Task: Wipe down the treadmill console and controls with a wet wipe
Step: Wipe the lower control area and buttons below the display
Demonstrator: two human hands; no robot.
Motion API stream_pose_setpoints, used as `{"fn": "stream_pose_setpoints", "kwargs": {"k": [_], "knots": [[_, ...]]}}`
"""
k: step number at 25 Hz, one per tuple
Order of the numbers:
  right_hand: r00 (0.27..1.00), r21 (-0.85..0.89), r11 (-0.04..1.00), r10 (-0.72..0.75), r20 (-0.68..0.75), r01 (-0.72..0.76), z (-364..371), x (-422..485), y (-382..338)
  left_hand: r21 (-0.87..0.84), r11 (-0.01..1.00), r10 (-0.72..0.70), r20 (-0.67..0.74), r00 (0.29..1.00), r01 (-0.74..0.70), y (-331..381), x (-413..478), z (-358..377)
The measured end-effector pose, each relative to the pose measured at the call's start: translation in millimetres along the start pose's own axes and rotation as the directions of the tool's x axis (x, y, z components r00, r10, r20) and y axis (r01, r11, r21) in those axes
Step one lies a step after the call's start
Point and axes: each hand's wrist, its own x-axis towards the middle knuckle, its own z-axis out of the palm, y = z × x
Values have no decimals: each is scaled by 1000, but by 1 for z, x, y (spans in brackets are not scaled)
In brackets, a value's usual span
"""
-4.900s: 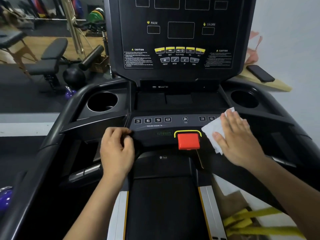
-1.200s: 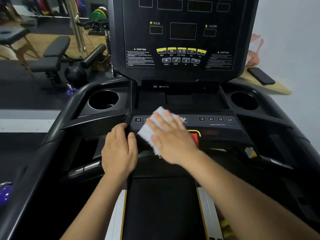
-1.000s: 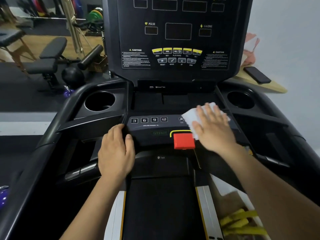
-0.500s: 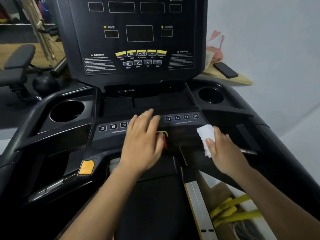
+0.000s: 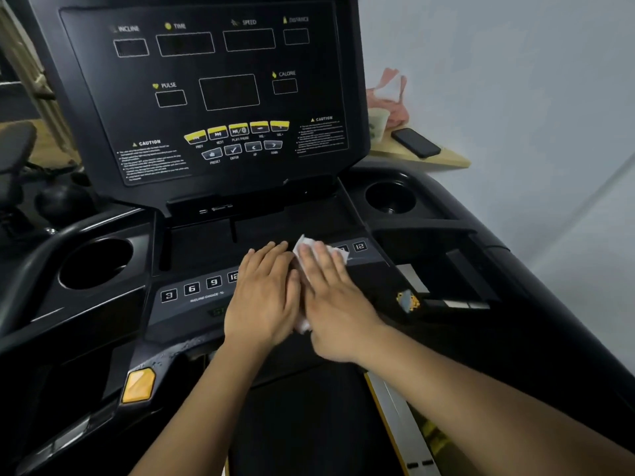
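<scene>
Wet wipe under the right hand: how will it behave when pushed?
Likely floppy: the wet wipe shows creased corners past the right hand. Probably light: the flat hand alone presses it. Damp, it may cling to the control panel and bunch.

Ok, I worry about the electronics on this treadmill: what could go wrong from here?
The right hand presses the white wet wipe flat over the numbered keys; that might trigger one, though the displays look dark. Droplets beside the orange button could seep into seams.
</scene>
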Motion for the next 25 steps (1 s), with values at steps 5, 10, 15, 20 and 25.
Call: {"fn": "stream_pose_setpoints", "kwargs": {"k": [5, 10, 15, 20, 25], "knots": [[999, 40, 999, -31, -42, 33, 19, -39, 21, -30, 999, 16, -31, 999, -17, -2, 0, 1], [954, 84, 951, 293, 68, -298, 12, -42, 71, -12, 1000, 0, -29, 1000, 0, 2, 1, 2], [959, 34, 964, 260, 108, -265, -6, 4, 26, -29, 1000, -1, -35, 999, 0, 1, 2, 3], [998, 75, 997, 11, -62, -6, 8, -7, -24, -125, 992, -28, -62, 998, 20, -3, 1, 3], [997, 89, 996, 27, -78, -20, 26, -46, 0, -315, 944, -104, -20, 994, 93, -2, -1, -10]]}}
